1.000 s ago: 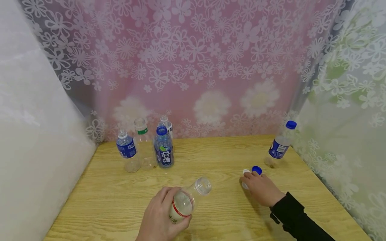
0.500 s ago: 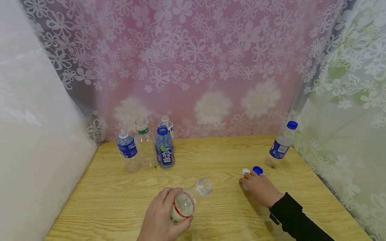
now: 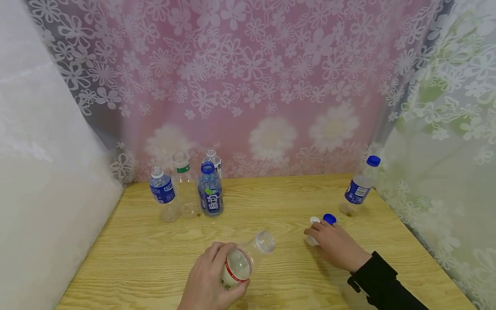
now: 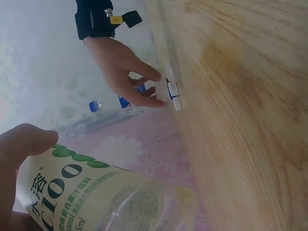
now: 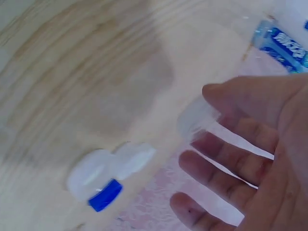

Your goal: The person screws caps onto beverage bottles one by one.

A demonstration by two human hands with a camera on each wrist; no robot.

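My left hand (image 3: 209,275) grips a clear, uncapped bottle (image 3: 242,260) with a red-banded label, tilted low over the wooden table (image 3: 271,202) with its open mouth toward the right. The left wrist view shows the bottle's (image 4: 86,192) green lettering under my thumb. My right hand (image 3: 335,247), in a black sleeve, rests on the table to the right of the bottle. Thumb and forefinger pinch a white cap (image 3: 311,240), which the right wrist view (image 5: 195,118) also shows. Just beyond the fingers lie another white cap (image 3: 314,220) and a blue cap (image 3: 330,218).
Several uncapped bottles (image 3: 186,189) stand together at the table's back left, one of them dark blue (image 3: 210,193). A bottle with a blue cap (image 3: 360,183) stands at the back right. Flowered curtains (image 3: 252,86) close in the back and right; a white wall is on the left.
My right hand has slid a little left toward the held bottle with the white cap under its fingers. The bottle's mouth has shifted slightly right.
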